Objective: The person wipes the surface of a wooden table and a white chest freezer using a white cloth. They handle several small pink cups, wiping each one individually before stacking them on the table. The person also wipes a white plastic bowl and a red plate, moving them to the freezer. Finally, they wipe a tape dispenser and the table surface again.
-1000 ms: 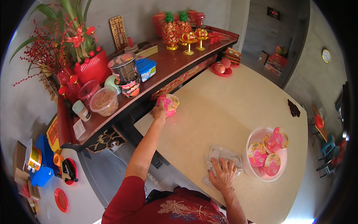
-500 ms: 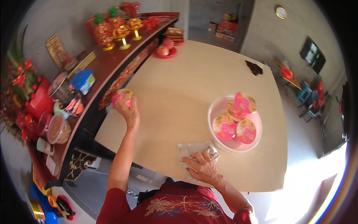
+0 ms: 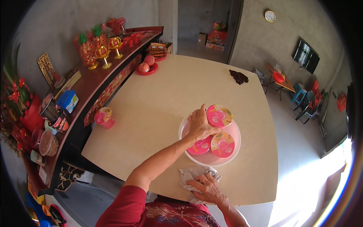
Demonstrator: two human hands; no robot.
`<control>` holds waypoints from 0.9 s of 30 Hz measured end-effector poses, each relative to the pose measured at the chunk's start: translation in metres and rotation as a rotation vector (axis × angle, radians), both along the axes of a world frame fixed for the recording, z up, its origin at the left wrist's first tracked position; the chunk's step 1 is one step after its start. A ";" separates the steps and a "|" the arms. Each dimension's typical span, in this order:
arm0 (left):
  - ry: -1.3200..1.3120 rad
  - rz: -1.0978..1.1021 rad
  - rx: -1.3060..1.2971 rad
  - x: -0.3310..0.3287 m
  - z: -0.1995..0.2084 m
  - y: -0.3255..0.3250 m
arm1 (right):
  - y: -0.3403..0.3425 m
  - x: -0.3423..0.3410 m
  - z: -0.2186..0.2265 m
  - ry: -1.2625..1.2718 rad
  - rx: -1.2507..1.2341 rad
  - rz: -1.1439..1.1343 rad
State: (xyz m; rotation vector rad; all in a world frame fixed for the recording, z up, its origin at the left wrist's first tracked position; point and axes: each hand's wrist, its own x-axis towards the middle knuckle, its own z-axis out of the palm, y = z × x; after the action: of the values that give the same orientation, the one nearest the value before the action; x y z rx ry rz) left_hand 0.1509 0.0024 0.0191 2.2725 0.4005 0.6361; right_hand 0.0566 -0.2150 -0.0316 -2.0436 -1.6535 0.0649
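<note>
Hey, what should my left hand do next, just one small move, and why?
Probably lift the uppermost pink cup from the plastic bowl: your left hand is at its side, while your right hand rests on the cloth. A similar pink cup stands alone near the table's left edge.

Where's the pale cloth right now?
Head view, lower centre: the cloth is under the right hand, on the table by its near edge, just nearer than the tub.
</note>
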 end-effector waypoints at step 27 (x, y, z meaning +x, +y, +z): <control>-0.531 -0.064 -0.650 -0.213 -0.060 0.023 | 0.079 0.027 0.039 0.318 0.356 -0.188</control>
State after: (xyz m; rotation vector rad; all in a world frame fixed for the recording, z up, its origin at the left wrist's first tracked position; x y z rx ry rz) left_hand -0.0624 0.0251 -0.0407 1.4311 0.2228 0.8889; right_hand 0.0834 -0.1362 0.0074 -1.7978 -1.1809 0.0254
